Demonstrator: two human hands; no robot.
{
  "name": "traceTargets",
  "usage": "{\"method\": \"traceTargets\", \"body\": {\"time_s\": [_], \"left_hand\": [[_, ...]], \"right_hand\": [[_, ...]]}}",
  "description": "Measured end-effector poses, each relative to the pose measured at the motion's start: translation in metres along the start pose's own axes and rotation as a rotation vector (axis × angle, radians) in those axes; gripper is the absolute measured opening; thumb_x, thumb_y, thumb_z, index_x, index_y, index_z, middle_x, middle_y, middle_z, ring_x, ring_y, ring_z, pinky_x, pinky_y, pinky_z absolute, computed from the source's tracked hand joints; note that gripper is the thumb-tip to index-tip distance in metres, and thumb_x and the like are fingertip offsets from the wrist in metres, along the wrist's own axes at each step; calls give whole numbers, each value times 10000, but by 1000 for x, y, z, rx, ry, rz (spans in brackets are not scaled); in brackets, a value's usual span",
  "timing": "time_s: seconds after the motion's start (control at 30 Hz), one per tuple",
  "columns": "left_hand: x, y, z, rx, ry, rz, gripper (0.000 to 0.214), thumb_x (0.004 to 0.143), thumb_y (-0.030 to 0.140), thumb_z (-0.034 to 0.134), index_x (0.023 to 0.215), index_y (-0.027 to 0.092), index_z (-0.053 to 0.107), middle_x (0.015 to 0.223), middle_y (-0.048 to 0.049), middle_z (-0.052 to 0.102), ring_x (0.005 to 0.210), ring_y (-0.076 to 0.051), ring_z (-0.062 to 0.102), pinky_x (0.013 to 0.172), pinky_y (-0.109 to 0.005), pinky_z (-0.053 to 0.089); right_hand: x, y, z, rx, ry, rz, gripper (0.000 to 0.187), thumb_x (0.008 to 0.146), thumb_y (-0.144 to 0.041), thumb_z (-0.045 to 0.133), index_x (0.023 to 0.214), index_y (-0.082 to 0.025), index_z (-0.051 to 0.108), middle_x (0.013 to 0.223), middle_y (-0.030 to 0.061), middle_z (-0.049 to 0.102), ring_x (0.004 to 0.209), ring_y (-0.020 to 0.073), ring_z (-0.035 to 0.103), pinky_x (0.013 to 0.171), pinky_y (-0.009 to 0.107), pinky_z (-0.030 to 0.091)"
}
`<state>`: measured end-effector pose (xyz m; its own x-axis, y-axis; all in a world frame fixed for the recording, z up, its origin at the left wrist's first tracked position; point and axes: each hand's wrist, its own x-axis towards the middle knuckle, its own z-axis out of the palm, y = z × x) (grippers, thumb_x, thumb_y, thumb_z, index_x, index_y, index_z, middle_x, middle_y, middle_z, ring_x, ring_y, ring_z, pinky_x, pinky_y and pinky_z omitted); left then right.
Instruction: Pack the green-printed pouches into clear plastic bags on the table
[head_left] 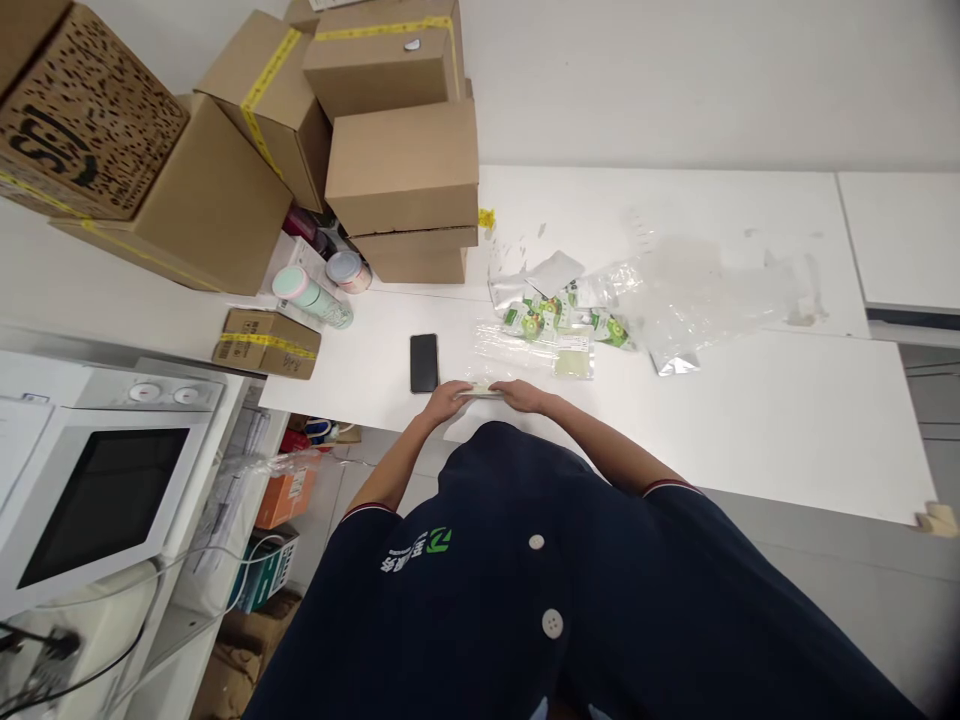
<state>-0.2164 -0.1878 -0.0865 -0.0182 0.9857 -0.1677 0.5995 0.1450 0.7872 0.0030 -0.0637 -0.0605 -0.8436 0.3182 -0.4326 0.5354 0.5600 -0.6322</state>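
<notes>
At the front edge of the white table, my left hand (448,400) and my right hand (520,396) pinch the two ends of a small flat pale-green packet (484,391). Its exact kind is too small to make out. Just beyond it lies clear plastic wrapping (499,348). A flat packet with light-green contents (574,353) rests to the right of that. Several green-and-white printed packets (546,314) with fruit pictures are bunched behind. A black phone (424,363) lies to the left of my left hand.
Large clear plastic bags (712,290) spread over the table's right half, with a silvery packet (675,362) at their edge. Cardboard boxes (405,165) stack up at the back left. A mint bottle (311,297) and a round tub (349,272) stand nearby. A microwave (105,490) sits at far left.
</notes>
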Motion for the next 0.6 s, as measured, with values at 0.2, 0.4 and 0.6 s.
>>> {"method": "traceTargets", "body": {"time_s": [0.2,0.4,0.6], "left_hand": [[47,15,6,-253,209,-338,304,774,460,665,858,168,650,834,-29,681,811,-175,619,745,-267,464],[84,24,11,22,177,-657,334,762,406,694,957,161,574,1057,-121,656,1028,-257,606,814,-299,437],[92,28,10,-127,147,-830,651,652,338,780,1188,108,490,1203,-204,590,1061,-294,603,731,-301,466]], "right_hand": [[13,19,-38,71,120,239,402,859,-122,434,1207,-165,629,1169,93,683,1020,226,627,854,285,467],[13,11,-22,-210,241,283,516,900,-244,505,1395,-102,470,1463,231,421,1334,393,373,1068,519,290],[2,-5,17,-441,185,115,624,874,-200,529,1474,-157,362,1546,178,319,1389,371,312,1081,479,296]]}}
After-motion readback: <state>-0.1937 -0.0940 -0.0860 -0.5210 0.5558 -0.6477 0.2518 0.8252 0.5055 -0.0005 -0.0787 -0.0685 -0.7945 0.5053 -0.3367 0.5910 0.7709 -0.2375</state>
